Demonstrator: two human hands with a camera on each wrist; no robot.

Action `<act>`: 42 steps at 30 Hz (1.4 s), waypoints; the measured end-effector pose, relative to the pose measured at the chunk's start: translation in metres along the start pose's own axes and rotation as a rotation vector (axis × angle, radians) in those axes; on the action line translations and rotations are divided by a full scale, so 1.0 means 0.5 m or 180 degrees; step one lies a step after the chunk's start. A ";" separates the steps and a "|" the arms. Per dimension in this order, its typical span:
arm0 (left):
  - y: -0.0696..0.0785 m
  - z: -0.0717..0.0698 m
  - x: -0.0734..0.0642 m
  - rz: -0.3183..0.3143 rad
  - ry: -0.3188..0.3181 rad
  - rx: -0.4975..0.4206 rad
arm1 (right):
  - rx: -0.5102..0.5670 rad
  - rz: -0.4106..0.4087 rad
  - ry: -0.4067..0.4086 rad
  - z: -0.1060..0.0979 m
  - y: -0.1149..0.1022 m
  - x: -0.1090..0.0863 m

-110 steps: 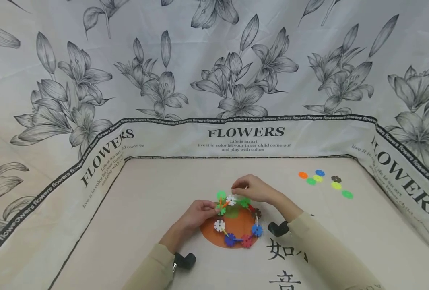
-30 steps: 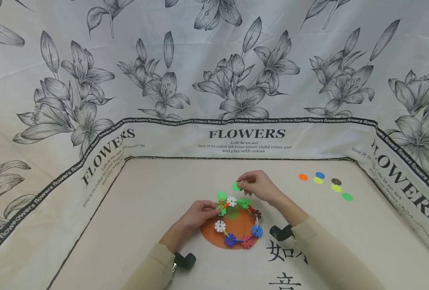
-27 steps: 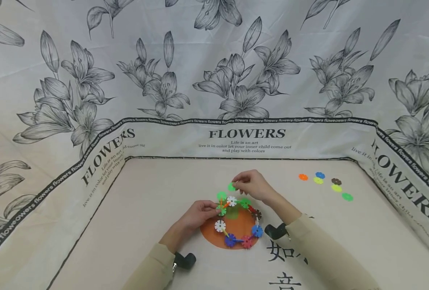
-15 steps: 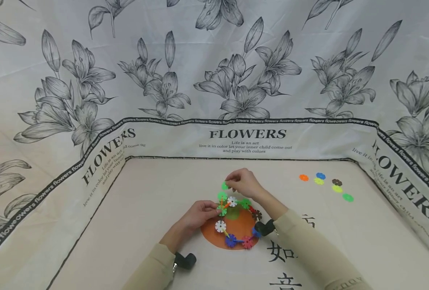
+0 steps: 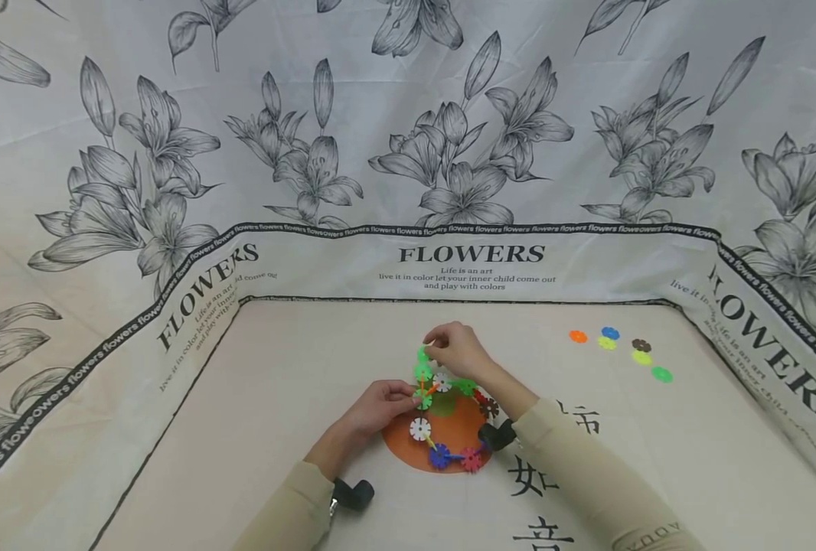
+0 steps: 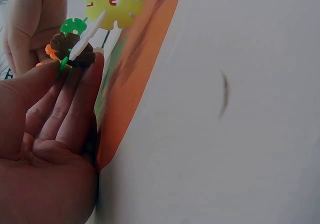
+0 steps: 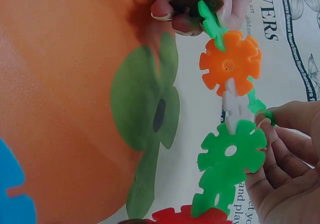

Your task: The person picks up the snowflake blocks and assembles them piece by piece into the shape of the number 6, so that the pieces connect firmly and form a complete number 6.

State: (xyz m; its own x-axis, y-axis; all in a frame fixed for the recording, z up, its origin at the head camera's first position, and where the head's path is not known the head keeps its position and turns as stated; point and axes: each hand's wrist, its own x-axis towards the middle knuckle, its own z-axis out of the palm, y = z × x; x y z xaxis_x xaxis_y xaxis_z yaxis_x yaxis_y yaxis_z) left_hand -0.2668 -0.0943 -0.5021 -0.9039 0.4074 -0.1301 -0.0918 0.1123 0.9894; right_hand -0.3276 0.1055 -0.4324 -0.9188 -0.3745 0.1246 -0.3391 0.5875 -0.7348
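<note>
A ring of interlocking notched plastic discs point(image 5: 419, 429) in several colours lies in the middle of the table. With thumb and fingers, my left hand point(image 5: 376, 405) pinches the ring's left side; in the left wrist view a brown disc point(image 6: 65, 43) sits at those fingertips. A green disc point(image 5: 422, 373) sticks out from the ring's far left, joined to an orange disc point(image 7: 230, 64). Just beyond it, my right hand point(image 5: 458, 352) pinches another green disc point(image 7: 270, 116), edge against that green disc or very near it. Fingers partly hide the held disc.
Loose discs lie at the back right: orange point(image 5: 577, 337), blue point(image 5: 610, 333), yellow, brown point(image 5: 641, 345) and green point(image 5: 662, 374). The tablecloth has an orange printed circle point(image 5: 408, 455) under the ring. A flowered fabric wall point(image 5: 477, 264) rises behind and at both sides.
A loose green disc from the back right has left its place; my right hand has carried a green disc leftward to the protruding green one. The left hand keeps its hold.
</note>
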 end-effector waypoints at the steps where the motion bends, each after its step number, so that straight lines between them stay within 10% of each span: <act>1: 0.000 0.000 0.000 -0.0005 0.0002 0.0000 | -0.0010 0.0011 -0.0002 0.001 0.000 0.000; 29: 0.004 0.002 -0.001 -0.0064 0.0048 -0.0065 | 0.0088 0.0019 -0.0151 -0.002 0.000 -0.001; 42: -0.001 0.000 0.002 -0.0095 0.0094 -0.0006 | 0.0400 -0.0054 -0.0805 -0.026 0.017 -0.010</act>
State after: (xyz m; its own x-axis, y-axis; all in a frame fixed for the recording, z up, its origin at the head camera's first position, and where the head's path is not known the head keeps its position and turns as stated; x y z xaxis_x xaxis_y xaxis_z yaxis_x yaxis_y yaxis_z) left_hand -0.2676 -0.0937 -0.5027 -0.9127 0.3769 -0.1577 -0.1197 0.1223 0.9852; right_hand -0.3286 0.1219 -0.4305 -0.8282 -0.5600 -0.0213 -0.3117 0.4919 -0.8130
